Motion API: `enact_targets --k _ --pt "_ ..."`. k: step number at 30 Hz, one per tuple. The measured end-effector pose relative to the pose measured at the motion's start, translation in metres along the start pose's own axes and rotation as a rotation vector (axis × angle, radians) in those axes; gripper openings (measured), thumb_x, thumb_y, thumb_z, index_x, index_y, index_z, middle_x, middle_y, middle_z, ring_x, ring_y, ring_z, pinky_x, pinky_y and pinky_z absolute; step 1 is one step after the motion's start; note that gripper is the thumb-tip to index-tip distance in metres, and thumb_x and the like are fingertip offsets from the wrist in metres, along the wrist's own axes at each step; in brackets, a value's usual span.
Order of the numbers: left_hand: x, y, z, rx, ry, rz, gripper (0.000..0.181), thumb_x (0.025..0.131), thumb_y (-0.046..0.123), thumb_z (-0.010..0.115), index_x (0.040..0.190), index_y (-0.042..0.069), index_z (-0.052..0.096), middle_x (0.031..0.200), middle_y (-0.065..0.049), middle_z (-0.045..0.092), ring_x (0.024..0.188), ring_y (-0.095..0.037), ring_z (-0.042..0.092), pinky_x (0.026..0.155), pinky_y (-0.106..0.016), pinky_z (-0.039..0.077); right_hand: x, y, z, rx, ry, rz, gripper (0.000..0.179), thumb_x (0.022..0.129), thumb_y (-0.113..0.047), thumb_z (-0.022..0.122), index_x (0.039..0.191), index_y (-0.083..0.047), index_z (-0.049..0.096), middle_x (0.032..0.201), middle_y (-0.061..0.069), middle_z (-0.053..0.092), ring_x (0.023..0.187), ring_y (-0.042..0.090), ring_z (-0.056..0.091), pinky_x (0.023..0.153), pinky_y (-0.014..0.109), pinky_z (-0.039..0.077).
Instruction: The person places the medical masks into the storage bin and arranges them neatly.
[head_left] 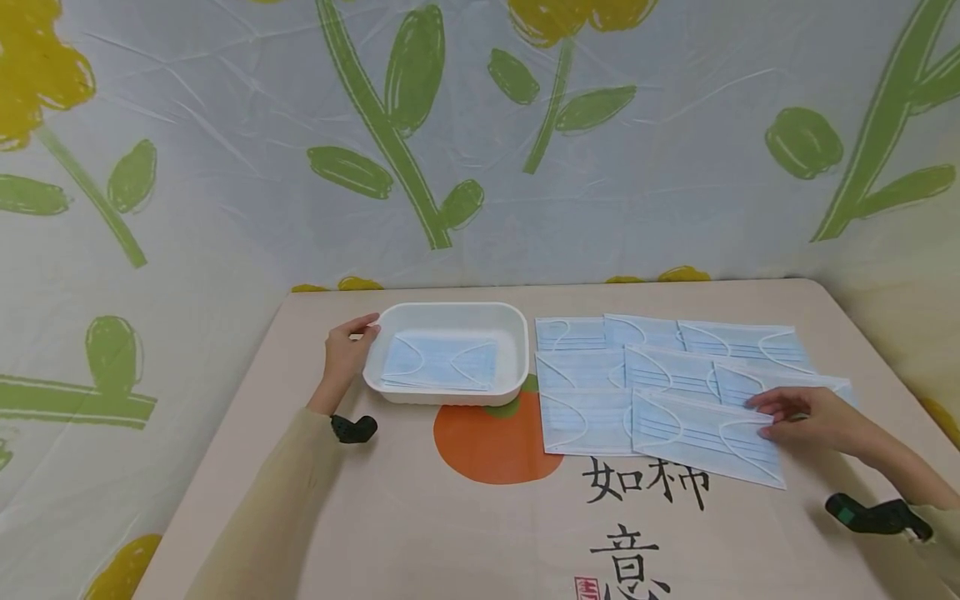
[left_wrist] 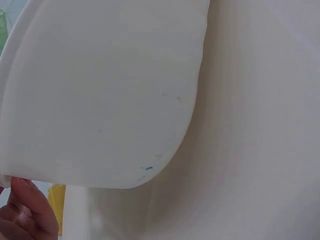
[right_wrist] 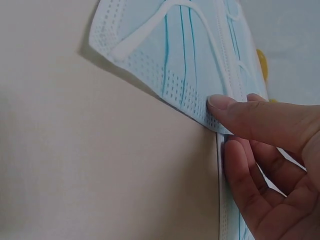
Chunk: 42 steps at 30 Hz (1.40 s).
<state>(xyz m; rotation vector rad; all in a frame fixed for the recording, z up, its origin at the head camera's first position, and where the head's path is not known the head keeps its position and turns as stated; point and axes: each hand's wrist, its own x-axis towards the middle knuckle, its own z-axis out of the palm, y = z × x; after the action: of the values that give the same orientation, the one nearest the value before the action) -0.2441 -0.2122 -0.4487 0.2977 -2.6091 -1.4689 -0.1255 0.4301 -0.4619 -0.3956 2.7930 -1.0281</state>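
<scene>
At the back left of the table, my left hand [head_left: 343, 354] pinches the left rim of a white plastic tray [head_left: 442, 398]. The left wrist view shows the tray's outer wall [left_wrist: 105, 100] from close up, with the fingers [left_wrist: 37, 207] at its edge. Inside the tray lie light blue face masks [head_left: 438, 364], stacked flat. On the right, my right hand [head_left: 821, 421] pinches the upper right corner of the front face mask [head_left: 705, 437]. Its thumb [right_wrist: 240, 117] presses on the mask's dotted edge, and the other fingers curl beneath.
Several more face masks [head_left: 585, 371] lie overlapping in rows right of the tray. The beige table [head_left: 390, 517] bears a printed orange persimmon [head_left: 487, 450] and black characters [head_left: 626, 554]. A flower-patterned cloth [head_left: 600, 208] hangs behind the table's back edge.
</scene>
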Motion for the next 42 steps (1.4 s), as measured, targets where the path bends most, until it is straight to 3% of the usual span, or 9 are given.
enact_targets --k 4,9,19,23,26,30,34,39,42 --pt "0.001 -0.001 0.000 -0.001 -0.001 -0.005 0.032 0.097 0.021 0.055 0.127 0.011 0.064 0.122 -0.014 0.063 0.110 -0.026 0.053 0.093 -0.038 0.046 0.000 -0.003 0.000 -0.014 -0.014 0.032 0.027 0.079 -0.004 0.074 0.103 0.007 0.066 0.080 -0.017 0.061 0.068 0.000 0.050 0.060 0.016 0.042" --pt "0.002 -0.002 0.001 -0.008 -0.001 0.005 0.032 0.097 0.020 0.056 0.127 0.011 0.064 0.121 -0.014 0.063 0.110 -0.027 0.052 0.095 -0.039 0.046 0.000 -0.009 -0.002 -0.053 -0.037 0.086 0.033 0.082 -0.011 0.074 0.107 0.009 0.066 0.080 -0.009 0.064 0.069 0.000 0.049 0.060 0.017 0.043" --pt "0.003 -0.002 0.001 -0.002 0.005 0.009 0.032 0.097 0.021 0.056 0.127 0.012 0.064 0.119 -0.014 0.063 0.108 -0.026 0.053 0.091 -0.036 0.045 0.001 -0.004 -0.001 -0.099 -0.013 0.084 0.029 0.084 -0.015 0.073 0.103 0.006 0.070 0.080 -0.008 0.062 0.068 0.000 0.044 0.056 0.019 0.039" --pt "0.003 -0.002 0.000 0.001 0.002 0.012 0.032 0.097 0.021 0.056 0.126 0.011 0.064 0.118 -0.014 0.063 0.107 -0.026 0.053 0.090 -0.035 0.045 0.001 -0.005 -0.002 -0.110 -0.020 0.124 0.029 0.085 -0.017 0.072 0.104 0.005 0.070 0.084 -0.010 0.062 0.069 -0.001 0.044 0.058 0.019 0.040" --pt "0.002 -0.002 0.000 0.001 0.000 0.010 0.032 0.097 0.021 0.056 0.126 0.012 0.064 0.119 -0.014 0.063 0.108 -0.025 0.053 0.090 -0.035 0.044 0.001 -0.007 -0.004 -0.105 -0.043 0.168 0.032 0.087 -0.020 0.070 0.106 0.006 0.069 0.090 -0.003 0.065 0.070 -0.002 0.045 0.059 0.019 0.041" --pt "0.002 -0.001 0.000 -0.007 -0.003 0.002 0.032 0.097 0.020 0.056 0.127 0.012 0.064 0.120 -0.013 0.063 0.108 -0.025 0.052 0.090 -0.035 0.044 0.000 -0.009 -0.007 -0.081 -0.075 0.218 0.038 0.090 -0.023 0.066 0.112 0.008 0.065 0.094 -0.001 0.067 0.070 -0.002 0.047 0.060 0.019 0.044" --pt "0.001 0.000 0.000 -0.003 -0.001 0.001 0.032 0.097 0.020 0.056 0.127 0.011 0.063 0.120 -0.014 0.063 0.108 -0.025 0.053 0.091 -0.035 0.045 -0.001 -0.009 -0.010 -0.026 -0.100 0.237 0.042 0.093 -0.022 0.063 0.116 0.013 0.061 0.089 -0.012 0.065 0.071 -0.002 0.053 0.063 0.018 0.049" --pt "0.001 -0.001 0.000 -0.008 0.000 0.006 0.032 0.097 0.020 0.057 0.126 0.011 0.064 0.118 -0.014 0.063 0.106 -0.025 0.053 0.091 -0.035 0.044 -0.003 -0.005 -0.013 0.123 -0.142 0.235 0.044 0.095 -0.016 0.059 0.121 0.019 0.052 0.091 -0.027 0.062 0.075 -0.003 0.060 0.068 0.018 0.053" --pt "0.001 -0.001 0.000 -0.009 0.001 0.005 0.032 0.097 0.021 0.057 0.126 0.011 0.064 0.118 -0.014 0.063 0.106 -0.025 0.052 0.092 -0.035 0.044 -0.003 -0.003 -0.014 0.194 -0.135 0.245 0.037 0.096 -0.015 0.057 0.119 0.014 0.056 0.092 -0.031 0.061 0.077 -0.001 0.061 0.069 0.018 0.054"
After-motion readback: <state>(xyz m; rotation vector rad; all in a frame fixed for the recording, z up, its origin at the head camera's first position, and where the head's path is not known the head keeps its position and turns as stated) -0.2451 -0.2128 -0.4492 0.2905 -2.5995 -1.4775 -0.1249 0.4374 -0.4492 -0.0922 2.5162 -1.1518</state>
